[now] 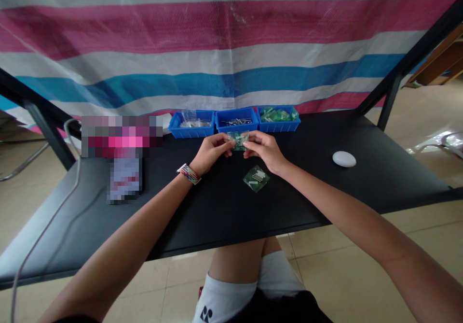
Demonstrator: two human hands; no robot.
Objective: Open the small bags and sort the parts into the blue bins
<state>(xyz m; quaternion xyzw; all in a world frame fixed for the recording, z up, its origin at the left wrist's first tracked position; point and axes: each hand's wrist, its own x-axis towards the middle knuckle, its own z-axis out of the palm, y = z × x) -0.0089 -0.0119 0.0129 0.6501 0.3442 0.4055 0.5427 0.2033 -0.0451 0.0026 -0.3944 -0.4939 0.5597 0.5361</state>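
Between my two hands, a small clear green plastic bag [238, 140] is held up just above the black table. My left hand [214, 150] pinches its left side and wears a woven band at the wrist. On the opposite side, my right hand [265, 150] grips the bag between thumb and fingers. Small pale pieces show through the plastic, too small to name. A second green bag [256, 178] lies flat on the table below my right hand, with thin metal pins and a pale piece inside.
Three blue bins stand along the back: one with clear plastic items [191, 132], one with metal pins [237, 126], one with green bags [278, 126]. A white oval object [344, 159] rests at right. Blurred-out items [125, 168] and a cable [74, 178] occupy the left.
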